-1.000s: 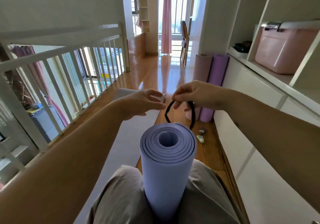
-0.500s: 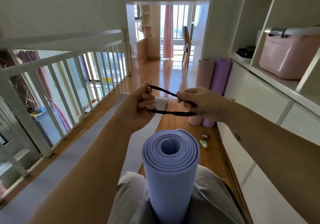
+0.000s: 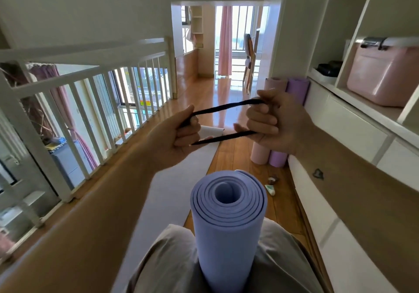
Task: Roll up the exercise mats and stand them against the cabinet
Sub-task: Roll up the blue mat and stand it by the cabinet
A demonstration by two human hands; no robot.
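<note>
My left hand [image 3: 179,134] and my right hand [image 3: 272,122] each have their fingers curled through one end of a black strap loop [image 3: 226,107], pulling it taut between them so its two strands run side by side in the air. Directly below the strap, a rolled blue-purple mat [image 3: 229,224] stands on end, clamped upright between my knees, its spiral top facing me. Another mat [image 3: 176,190] lies unrolled flat on the wooden floor ahead, running alongside the white railing [image 3: 90,84]. To my right, a pink rolled mat [image 3: 259,154] and a purple rolled mat [image 3: 297,88] stand upright, touching each other, against the white cabinet [image 3: 353,122]. A pink storage box [image 3: 383,75] sits on the shelf above.
</note>
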